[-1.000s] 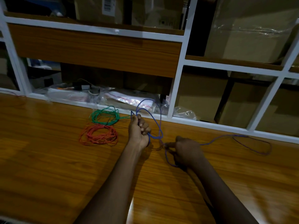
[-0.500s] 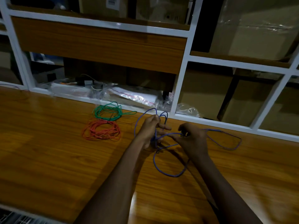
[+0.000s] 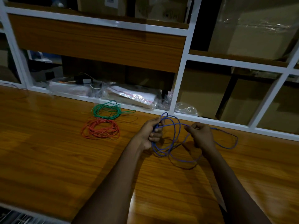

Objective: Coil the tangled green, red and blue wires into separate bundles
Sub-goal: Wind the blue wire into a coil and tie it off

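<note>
A coiled green wire [image 3: 106,111] lies on the wooden table [image 3: 48,151] near the shelf edge. Just in front of it lies a coiled red wire [image 3: 101,129]. My left hand [image 3: 149,132] grips several loops of the blue wire [image 3: 174,138], which hang down to the table. My right hand [image 3: 199,135] pinches a strand of the same blue wire to the right of the loops. The loose tail of the blue wire runs on to the right in a long loop on the table.
A white-framed shelf unit [image 3: 179,88] stands along the table's far edge. Clear plastic bags [image 3: 132,96] and small parts lie in its lowest bay, right behind the green coil. Cardboard boxes [image 3: 202,94] fill the bays to the right.
The blue loops in my left hand have grown, and more wire hangs down from it. My right hand has slid along the wire, and the tail loop on the right has shifted.
</note>
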